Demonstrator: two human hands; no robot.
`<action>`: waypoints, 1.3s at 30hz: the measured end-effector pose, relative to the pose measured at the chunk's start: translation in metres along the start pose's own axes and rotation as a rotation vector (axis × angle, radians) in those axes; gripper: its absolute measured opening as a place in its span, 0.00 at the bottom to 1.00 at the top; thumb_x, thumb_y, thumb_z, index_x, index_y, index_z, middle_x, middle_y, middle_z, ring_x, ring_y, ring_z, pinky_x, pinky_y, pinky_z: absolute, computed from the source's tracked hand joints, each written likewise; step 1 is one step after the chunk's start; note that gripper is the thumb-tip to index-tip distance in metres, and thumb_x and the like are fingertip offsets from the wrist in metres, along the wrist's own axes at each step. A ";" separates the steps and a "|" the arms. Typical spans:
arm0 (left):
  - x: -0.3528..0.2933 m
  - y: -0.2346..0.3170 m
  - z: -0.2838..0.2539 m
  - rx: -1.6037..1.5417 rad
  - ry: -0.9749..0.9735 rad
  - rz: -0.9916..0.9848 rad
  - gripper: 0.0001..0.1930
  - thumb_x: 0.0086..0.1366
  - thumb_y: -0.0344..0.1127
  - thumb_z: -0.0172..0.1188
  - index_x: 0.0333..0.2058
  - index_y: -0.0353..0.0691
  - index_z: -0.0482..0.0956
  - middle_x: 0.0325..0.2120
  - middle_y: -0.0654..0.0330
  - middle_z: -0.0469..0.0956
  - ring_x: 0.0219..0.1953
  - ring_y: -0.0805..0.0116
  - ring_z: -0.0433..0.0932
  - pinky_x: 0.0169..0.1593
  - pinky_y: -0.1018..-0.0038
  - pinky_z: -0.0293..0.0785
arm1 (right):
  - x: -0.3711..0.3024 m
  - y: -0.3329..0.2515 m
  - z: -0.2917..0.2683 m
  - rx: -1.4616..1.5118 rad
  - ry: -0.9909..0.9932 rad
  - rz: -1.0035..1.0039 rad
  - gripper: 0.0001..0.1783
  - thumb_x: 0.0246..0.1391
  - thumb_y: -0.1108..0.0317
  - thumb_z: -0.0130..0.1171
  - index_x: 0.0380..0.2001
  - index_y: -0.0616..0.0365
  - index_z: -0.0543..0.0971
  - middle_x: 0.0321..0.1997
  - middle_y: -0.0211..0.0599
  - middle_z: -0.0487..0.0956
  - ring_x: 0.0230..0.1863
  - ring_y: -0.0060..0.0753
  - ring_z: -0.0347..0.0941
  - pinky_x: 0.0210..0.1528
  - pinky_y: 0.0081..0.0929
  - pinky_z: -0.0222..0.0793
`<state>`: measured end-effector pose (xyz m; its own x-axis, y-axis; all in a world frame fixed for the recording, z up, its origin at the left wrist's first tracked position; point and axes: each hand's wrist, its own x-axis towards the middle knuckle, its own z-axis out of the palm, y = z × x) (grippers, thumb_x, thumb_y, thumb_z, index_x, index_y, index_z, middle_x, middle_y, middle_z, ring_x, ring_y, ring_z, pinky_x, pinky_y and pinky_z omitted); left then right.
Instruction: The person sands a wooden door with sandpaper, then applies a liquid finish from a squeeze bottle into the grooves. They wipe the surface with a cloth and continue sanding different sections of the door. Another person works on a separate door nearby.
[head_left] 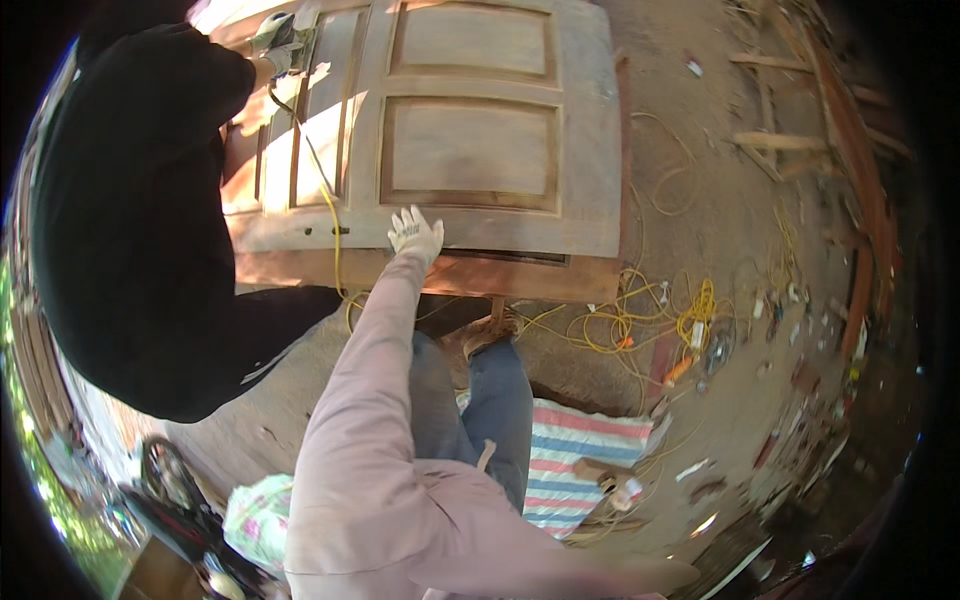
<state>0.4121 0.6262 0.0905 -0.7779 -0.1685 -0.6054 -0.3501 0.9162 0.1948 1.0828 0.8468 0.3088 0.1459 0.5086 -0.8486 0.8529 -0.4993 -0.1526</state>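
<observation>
My left hand (416, 236), in a pale work glove with dark marks on its back, lies palm down on the near edge of a panelled wooden door (588, 160). Its fingers are extended and a little apart, and nothing is in them. The door lies flat, its recessed panels dusty and pale, above a reddish-brown wooden piece (590, 282). A blurred pink sleeve (590, 574) shows at the lower edge; my right hand is out of view. At the door's far left, a co-worker in black (130, 220) has a gloved hand (272, 35) on a corded tool, partly hidden.
A yellow cord (335, 225) crosses the door beside the co-worker. More yellow cable lies tangled (697, 315) on the dirt floor at right. A striped sheet (580, 450) lies by my legs. Timber (790, 141) stands at far right, a motorbike (165, 490) at lower left.
</observation>
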 end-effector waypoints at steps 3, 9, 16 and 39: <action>0.027 0.049 0.029 -0.038 0.018 -0.261 0.43 0.70 0.65 0.44 0.74 0.42 0.52 0.76 0.48 0.45 0.78 0.44 0.42 0.74 0.40 0.41 | 0.066 -0.096 -0.052 -0.176 0.108 -0.058 0.13 0.66 0.65 0.59 0.43 0.66 0.80 0.40 0.39 0.83 0.38 0.33 0.78 0.44 0.31 0.74; 0.004 0.127 0.094 0.160 -0.013 0.301 0.35 0.72 0.63 0.42 0.73 0.59 0.58 0.76 0.64 0.51 0.78 0.42 0.39 0.71 0.26 0.31 | 0.177 -0.391 0.059 -0.734 0.109 -0.877 0.17 0.62 0.66 0.64 0.47 0.68 0.80 0.39 0.37 0.84 0.41 0.30 0.78 0.47 0.31 0.73; 0.033 0.026 0.076 -0.048 0.555 -0.536 0.33 0.72 0.54 0.49 0.69 0.43 0.62 0.67 0.38 0.61 0.72 0.42 0.57 0.70 0.39 0.53 | 0.175 -0.588 0.375 -0.834 -0.225 -1.672 0.18 0.58 0.69 0.62 0.51 0.60 0.80 0.47 0.47 0.80 0.51 0.53 0.77 0.54 0.42 0.73; 0.115 -0.032 0.093 -0.385 0.871 -1.007 0.30 0.77 0.44 0.45 0.70 0.36 0.54 0.69 0.26 0.48 0.67 0.30 0.62 0.67 0.49 0.66 | 0.148 -0.590 0.516 -1.200 -0.178 -2.147 0.11 0.52 0.69 0.63 0.41 0.50 0.84 0.41 0.41 0.81 0.45 0.47 0.79 0.48 0.43 0.76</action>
<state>0.3824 0.6117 -0.0570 -0.1285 -0.9912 0.0332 -0.9590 0.1327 0.2506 0.3422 0.8550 0.0118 -0.8642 -0.5024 -0.0270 -0.4724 0.8287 -0.3001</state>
